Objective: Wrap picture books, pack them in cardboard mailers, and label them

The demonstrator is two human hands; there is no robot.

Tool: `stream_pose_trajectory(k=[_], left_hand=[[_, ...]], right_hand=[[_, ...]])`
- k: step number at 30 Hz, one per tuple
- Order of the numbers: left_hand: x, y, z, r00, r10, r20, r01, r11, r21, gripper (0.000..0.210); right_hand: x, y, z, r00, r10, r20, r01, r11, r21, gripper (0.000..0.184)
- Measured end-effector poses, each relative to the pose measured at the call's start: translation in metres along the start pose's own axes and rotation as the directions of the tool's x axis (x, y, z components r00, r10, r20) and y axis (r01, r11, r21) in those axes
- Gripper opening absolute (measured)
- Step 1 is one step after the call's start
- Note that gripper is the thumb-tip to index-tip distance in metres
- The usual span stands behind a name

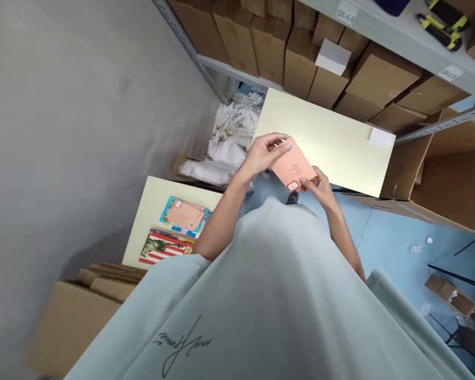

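A thin salmon-pink booklet (296,168), with small printed lines, a barcode and a red-outlined label, is held in front of me between both hands. My left hand (266,153) grips its upper left corner, the thumb lying by the barcode. My right hand (317,186) pinches the lower right edge, its thumb near the red-outlined label. Off to the left, a similar pink booklet (185,215) rests on blue illustrated ones on a pale table. Beside it lies a red-and-white striped book (163,248) with a green statue picture.
A cream tabletop (328,140) stands ahead, below a shelf of cardboard boxes (273,39). White plastic waste (237,124) is heaped at the wall. At right is a large open carton (455,169); folded cardboard (83,311) leans at lower left. Scraps dot the blue floor (383,227).
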State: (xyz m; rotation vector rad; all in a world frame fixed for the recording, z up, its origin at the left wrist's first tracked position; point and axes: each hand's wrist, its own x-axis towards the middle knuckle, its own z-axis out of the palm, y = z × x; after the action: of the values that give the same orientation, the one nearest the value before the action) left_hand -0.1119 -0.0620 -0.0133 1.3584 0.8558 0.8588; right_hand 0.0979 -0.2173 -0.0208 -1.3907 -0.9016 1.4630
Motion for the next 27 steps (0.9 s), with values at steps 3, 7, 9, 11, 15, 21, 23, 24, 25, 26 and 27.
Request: stream_pose_trajectory(k=[3,7,9,11,15,21,23,24,25,26,27], left_hand=[[0.039,-0.001,0.037,0.987,-0.012,-0.160,0.001,0.998,-0.068,0.079],[0.055,0.000,0.070,0.950,-0.151,-0.272,0.093,0.973,-0.212,0.078],[0.053,0.002,0.080,0.959,-0.220,-0.180,0.166,0.947,-0.274,0.078],[0.052,0.003,0.085,0.966,-0.246,-0.085,0.212,0.934,-0.286,0.072],[0.064,0.001,0.085,0.970,-0.235,-0.053,0.216,0.945,-0.246,0.063],[0.101,-0.004,0.075,0.956,-0.289,0.056,0.293,0.914,-0.280,0.058],[0.110,-0.007,0.070,0.948,-0.308,0.082,0.318,0.906,-0.280,0.059],[0.114,-0.008,0.068,0.949,-0.303,0.086,0.315,0.910,-0.269,0.059],[0.118,-0.009,0.066,0.954,-0.290,0.082,0.301,0.921,-0.248,0.059],[0.121,-0.010,0.065,0.960,-0.269,0.071,0.278,0.935,-0.218,0.059],[0.123,-0.010,0.064,0.968,-0.244,0.053,0.250,0.950,-0.186,0.057]], right_hand=[[0.018,-0.011,-0.034,0.996,-0.043,-0.074,0.047,0.998,0.052,0.070],[0.042,-0.018,-0.057,0.972,-0.082,-0.218,0.107,0.989,0.103,0.067],[0.055,-0.019,-0.060,0.961,-0.082,-0.265,0.118,0.985,0.124,0.069],[0.066,-0.020,-0.060,0.951,-0.074,-0.299,0.120,0.983,0.139,0.071],[0.082,-0.027,-0.053,0.939,-0.073,-0.335,0.122,0.984,0.128,0.074],[0.093,-0.039,-0.047,0.918,-0.080,-0.389,0.109,0.993,0.053,0.070],[0.095,-0.040,-0.047,0.892,-0.088,-0.443,0.094,0.996,-0.009,0.073],[0.095,-0.040,-0.048,0.858,-0.116,-0.501,0.091,0.993,-0.075,0.075],[0.095,-0.041,-0.048,0.808,-0.165,-0.566,0.087,0.983,-0.162,0.076],[0.094,-0.043,-0.047,0.752,-0.225,-0.620,0.078,0.964,-0.255,0.075],[0.093,-0.046,-0.044,0.708,-0.281,-0.648,0.065,0.940,-0.336,0.073]])
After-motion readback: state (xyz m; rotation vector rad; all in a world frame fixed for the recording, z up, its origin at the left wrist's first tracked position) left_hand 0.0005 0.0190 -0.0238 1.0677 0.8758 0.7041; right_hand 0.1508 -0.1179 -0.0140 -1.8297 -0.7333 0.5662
